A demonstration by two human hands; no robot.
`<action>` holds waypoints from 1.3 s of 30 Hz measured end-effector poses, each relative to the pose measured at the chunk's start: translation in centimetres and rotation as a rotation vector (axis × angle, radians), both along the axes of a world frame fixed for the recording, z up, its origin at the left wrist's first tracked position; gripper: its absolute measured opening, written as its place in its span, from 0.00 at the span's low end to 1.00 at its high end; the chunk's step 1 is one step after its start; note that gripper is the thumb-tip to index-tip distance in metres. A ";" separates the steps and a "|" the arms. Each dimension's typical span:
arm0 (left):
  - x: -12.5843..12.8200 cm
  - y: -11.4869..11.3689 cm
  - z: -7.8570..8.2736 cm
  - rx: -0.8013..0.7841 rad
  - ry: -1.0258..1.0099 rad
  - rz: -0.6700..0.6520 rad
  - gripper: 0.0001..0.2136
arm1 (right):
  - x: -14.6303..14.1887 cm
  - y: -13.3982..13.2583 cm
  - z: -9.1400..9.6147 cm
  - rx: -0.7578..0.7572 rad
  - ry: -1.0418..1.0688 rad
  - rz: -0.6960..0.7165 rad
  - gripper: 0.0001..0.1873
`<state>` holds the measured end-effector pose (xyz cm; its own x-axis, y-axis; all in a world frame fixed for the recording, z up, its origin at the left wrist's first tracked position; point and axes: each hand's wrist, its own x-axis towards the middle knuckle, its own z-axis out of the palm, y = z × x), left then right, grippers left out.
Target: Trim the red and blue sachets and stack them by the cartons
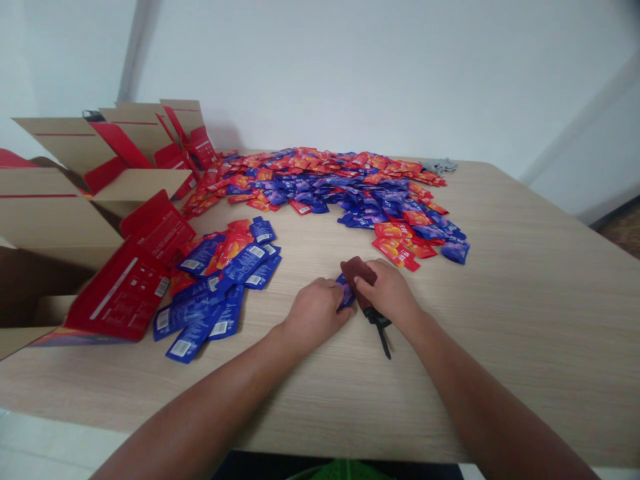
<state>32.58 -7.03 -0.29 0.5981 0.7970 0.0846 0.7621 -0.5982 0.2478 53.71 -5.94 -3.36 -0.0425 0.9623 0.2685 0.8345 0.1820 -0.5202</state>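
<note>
My left hand is closed on a small blue-purple packet, mostly covered by the fingers, low over the middle of the table. Right beside it, my right hand grips a dark reddish-brown handheld tool. That tool has a black end from which a thin black rod points toward me; its exact kind does not show. The tool's head meets or overlaps the packet's right edge. To the left lies a loose heap of blue and red packets, several with white barcode labels facing up.
A long pile of red and blue packets stretches across the back of the wooden table. Open red cardboard boxes with raised flaps line the left side. Grey crumpled material sits at the back right, near the white wall.
</note>
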 end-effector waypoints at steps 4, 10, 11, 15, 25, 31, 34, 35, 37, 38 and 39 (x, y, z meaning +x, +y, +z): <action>0.0 0.1 -0.1 0.000 0.007 0.006 0.11 | 1.2 0.5 -0.2 0.013 -0.057 -0.105 0.05; -0.1 0.2 -0.4 0.006 -0.001 -0.007 0.11 | 0.4 -0.4 1.0 0.089 0.113 -0.027 0.04; 0.0 0.2 -0.4 0.007 -0.005 -0.009 0.11 | -0.1 -0.7 1.2 0.087 0.151 0.031 0.04; 0.0 0.3 -0.7 0.012 -0.023 -0.026 0.07 | -1.6 -1.5 1.3 0.039 0.117 0.219 0.02; 0.0 0.1 -0.4 0.017 -0.004 -0.010 0.10 | -0.6 -0.4 0.2 -0.013 0.033 0.074 0.04; -0.1 0.1 -0.1 0.006 -0.003 0.003 0.10 | 1.2 0.4 -0.1 0.009 -0.029 -0.105 0.05; -0.1 0.1 -0.1 0.006 -0.008 -0.002 0.11 | 1.3 0.2 0.3 0.044 -0.001 -0.112 0.05; -0.1 0.1 -0.2 0.006 -0.009 -0.007 0.11 | 1.1 0.1 0.6 0.066 0.028 -0.106 0.05; -0.1 0.2 -0.3 0.009 -0.006 -0.016 0.11 | 0.4 -0.5 1.1 0.096 0.107 -0.060 0.04; -0.1 0.2 -0.4 0.013 -0.007 -0.020 0.11 | 0.0 -0.7 1.3 0.098 0.141 -0.016 0.04; -0.2 0.3 -0.6 0.019 -0.011 -0.023 0.11 | -0.5 -1.0 1.4 0.088 0.160 0.041 0.04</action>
<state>32.42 -6.76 -0.86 0.6154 0.7810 0.1063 0.7451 -0.6204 0.2449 53.25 -6.95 -1.92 -0.0310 0.9331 0.3583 0.7333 0.2649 -0.6262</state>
